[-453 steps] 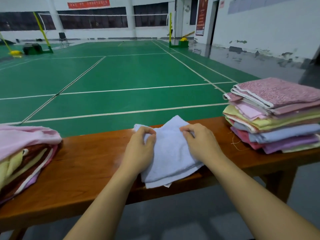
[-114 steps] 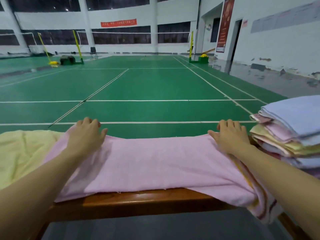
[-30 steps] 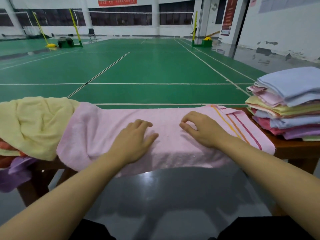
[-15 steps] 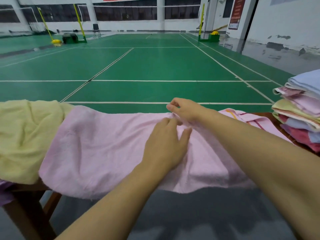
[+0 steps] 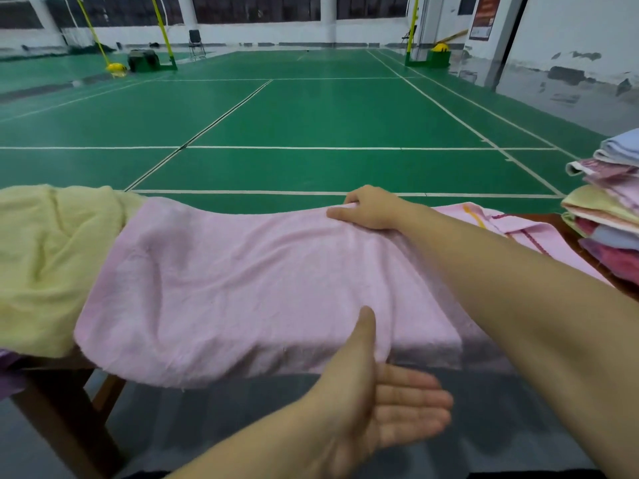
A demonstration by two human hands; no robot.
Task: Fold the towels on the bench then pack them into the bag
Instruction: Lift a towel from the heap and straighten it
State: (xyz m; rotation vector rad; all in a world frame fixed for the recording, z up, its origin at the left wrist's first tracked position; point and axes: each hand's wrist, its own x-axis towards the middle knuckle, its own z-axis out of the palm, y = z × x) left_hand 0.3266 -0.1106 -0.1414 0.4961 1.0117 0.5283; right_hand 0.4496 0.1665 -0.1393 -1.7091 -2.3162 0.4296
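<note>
Pink terry towel (image 5: 242,288) lies lengthwise left-to-right across our wooden bench (image 5: 567,226); our right hand (image 5: 370,209) pinches its far edge, our left hand (image 5: 387,406), fingers straight, thumb on cloth, cups its near hem.

Red poster (image 5: 483,16) on far wall beside doorway: writing too small; no legible text.

Pink towel (image 5: 262,288) spread flat along bench (image 5: 52,392); near edge overhanging
</note>
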